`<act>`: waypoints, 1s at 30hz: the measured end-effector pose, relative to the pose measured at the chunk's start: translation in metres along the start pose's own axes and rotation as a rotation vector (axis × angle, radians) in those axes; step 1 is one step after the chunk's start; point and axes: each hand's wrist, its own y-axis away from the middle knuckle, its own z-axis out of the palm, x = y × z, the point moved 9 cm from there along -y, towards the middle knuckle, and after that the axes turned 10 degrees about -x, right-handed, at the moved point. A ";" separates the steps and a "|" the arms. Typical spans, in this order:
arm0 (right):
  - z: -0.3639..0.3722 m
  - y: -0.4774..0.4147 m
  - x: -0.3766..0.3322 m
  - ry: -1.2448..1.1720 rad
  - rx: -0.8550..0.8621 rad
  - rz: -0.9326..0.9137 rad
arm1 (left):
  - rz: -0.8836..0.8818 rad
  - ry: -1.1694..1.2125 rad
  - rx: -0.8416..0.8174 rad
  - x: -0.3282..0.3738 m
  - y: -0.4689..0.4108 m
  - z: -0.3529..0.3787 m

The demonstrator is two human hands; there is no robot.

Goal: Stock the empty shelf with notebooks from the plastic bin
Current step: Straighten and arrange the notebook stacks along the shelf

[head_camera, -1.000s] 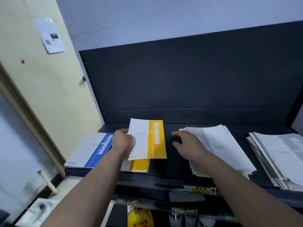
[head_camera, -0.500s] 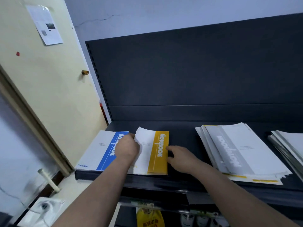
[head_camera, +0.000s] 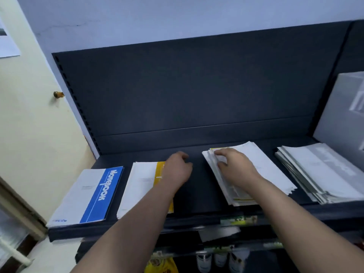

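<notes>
Yellow notebook now placed, shelf left end; left hand loose, empty; right hand pinches notebook stack corner, next pick.

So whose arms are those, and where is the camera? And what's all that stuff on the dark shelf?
Those are a person's own two arms, no machine at all. The camera is worn on the person's head and looks forward and down, so you see roughly what they see. On the dark shelf notebooks lie flat: a blue notebook on the far left, then a yellow pile, a white pile, and a grey pile on the right, beside a pale box. The left hand lies at the yellow pile's right edge; whether it grips anything I cannot tell. The right hand rests on the white pile, its fingers curled at the pile's left edge, as if taking hold of the top notebooks.
</notes>
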 end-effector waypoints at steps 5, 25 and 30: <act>-0.030 0.019 0.085 0.102 -0.008 0.274 | 0.041 0.033 -0.107 0.055 -0.001 0.049; -0.023 0.031 0.093 -0.009 -0.093 0.225 | -0.190 0.374 -0.041 0.036 0.006 0.046; -0.032 0.030 0.100 -0.054 -0.068 0.248 | -0.184 0.505 0.007 0.035 0.011 0.033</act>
